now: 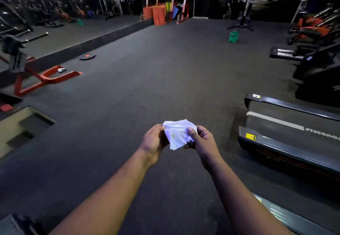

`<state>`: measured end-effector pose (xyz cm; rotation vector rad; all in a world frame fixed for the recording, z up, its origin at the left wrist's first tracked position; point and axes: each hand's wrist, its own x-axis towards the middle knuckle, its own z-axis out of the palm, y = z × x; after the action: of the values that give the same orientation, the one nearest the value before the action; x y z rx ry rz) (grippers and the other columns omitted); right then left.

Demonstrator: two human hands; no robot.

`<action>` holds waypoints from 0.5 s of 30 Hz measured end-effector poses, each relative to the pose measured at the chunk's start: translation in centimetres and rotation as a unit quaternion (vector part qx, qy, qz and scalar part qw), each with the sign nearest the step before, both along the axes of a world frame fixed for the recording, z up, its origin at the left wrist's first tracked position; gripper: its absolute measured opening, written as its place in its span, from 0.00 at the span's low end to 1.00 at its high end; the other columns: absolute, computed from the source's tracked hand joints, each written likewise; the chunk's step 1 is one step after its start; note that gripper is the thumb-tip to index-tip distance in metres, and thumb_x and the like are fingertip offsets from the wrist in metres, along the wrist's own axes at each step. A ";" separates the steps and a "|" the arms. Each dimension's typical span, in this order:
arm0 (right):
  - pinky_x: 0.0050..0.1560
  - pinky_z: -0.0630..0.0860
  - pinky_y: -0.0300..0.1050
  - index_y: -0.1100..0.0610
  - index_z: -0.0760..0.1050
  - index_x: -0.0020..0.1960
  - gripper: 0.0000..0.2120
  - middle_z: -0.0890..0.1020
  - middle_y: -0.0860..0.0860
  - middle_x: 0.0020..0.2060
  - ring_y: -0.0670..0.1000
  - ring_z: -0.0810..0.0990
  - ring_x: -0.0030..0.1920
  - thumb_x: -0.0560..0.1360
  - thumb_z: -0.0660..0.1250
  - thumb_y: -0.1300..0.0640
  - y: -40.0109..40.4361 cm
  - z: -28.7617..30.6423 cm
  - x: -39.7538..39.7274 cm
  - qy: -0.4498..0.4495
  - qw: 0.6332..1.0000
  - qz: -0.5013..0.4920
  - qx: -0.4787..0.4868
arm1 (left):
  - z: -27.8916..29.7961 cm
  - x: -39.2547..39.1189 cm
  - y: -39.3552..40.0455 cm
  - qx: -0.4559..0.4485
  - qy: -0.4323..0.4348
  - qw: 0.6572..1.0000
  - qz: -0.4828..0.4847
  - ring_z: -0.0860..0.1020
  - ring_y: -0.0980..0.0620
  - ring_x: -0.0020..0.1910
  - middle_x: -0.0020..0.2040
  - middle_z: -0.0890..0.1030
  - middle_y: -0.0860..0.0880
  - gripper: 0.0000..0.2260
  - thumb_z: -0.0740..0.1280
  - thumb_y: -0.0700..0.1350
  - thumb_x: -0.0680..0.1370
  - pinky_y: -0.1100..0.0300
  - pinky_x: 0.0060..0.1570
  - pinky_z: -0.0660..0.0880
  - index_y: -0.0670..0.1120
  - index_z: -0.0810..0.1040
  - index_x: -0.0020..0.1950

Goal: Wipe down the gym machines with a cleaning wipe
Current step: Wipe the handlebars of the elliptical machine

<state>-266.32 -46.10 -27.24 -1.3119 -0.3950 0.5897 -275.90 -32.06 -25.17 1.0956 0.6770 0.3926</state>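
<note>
Both my left hand (154,140) and right hand (201,141) pinch the crumpled white cleaning wipe (178,133), its loose corner hanging toward 6 o'clock, forearms stretched forward.

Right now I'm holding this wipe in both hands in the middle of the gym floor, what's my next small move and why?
Probably turn right and bring the wipe to the treadmill. Your left hand and right hand both grip the wipe, crumpled, over bare floor, touching no machine. The treadmill looks like the nearest equipment, so start on its side rail.

The treadmill (290,135) runs off the right edge; the wipe (179,133) hides most fingers (191,133); far racks are blurred.
</note>
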 end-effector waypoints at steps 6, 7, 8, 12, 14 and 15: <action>0.47 0.78 0.49 0.55 0.78 0.50 0.06 0.83 0.50 0.43 0.47 0.79 0.43 0.83 0.65 0.54 3.2 1.6 10.2 -0.005 0.999 0.024 -0.034 | 0.5 8.7 4.6 0.094 0.026 0.992 -0.074 0.79 0.50 0.37 0.42 0.83 0.44 0.06 0.62 0.39 0.84 0.61 0.33 0.76 0.41 0.78 0.56; 0.48 0.79 0.50 0.55 0.77 0.50 0.06 0.83 0.51 0.43 0.49 0.80 0.44 0.83 0.65 0.54 3.7 1.8 11.5 0.005 0.999 0.030 -0.033 | 0.4 10.0 5.5 0.111 0.035 0.990 -0.085 0.79 0.51 0.37 0.41 0.83 0.46 0.06 0.61 0.39 0.84 0.60 0.35 0.76 0.42 0.77 0.55; 0.48 0.79 0.51 0.55 0.76 0.51 0.06 0.83 0.52 0.42 0.50 0.81 0.44 0.83 0.64 0.54 4.6 2.1 13.3 0.009 0.999 0.027 -0.033 | 0.2 11.9 6.8 0.126 0.037 0.986 -0.099 0.79 0.51 0.39 0.41 0.82 0.47 0.06 0.60 0.38 0.84 0.60 0.39 0.77 0.42 0.76 0.54; 0.43 0.81 0.51 0.61 0.77 0.53 0.10 0.84 0.54 0.42 0.52 0.83 0.42 0.83 0.66 0.54 8.3 2.9 18.7 -0.031 0.999 -0.007 -0.044 | -0.2 17.6 11.2 0.080 0.004 0.989 -0.121 0.81 0.48 0.45 0.49 0.83 0.41 0.06 0.61 0.37 0.84 0.55 0.49 0.80 0.40 0.76 0.57; 0.41 0.81 0.49 0.61 0.78 0.53 0.09 0.84 0.56 0.43 0.53 0.82 0.42 0.81 0.69 0.54 10.7 3.4 22.2 -0.027 0.998 -0.026 -0.046 | -0.5 20.9 13.8 0.042 -0.023 0.992 -0.113 0.81 0.47 0.44 0.51 0.83 0.39 0.08 0.62 0.36 0.83 0.56 0.44 0.81 0.37 0.76 0.61; 0.41 0.80 0.48 0.61 0.79 0.54 0.10 0.84 0.58 0.45 0.54 0.82 0.43 0.80 0.70 0.55 11.6 3.8 23.8 -0.022 0.998 -0.028 -0.048 | -0.7 22.5 15.1 0.031 -0.031 0.993 -0.114 0.81 0.46 0.45 0.53 0.83 0.39 0.10 0.63 0.37 0.82 0.55 0.43 0.80 0.37 0.76 0.63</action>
<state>-242.54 -34.52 -23.41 -1.4250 -0.3691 0.5393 -253.36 -16.94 -25.91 1.2017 0.4816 0.2509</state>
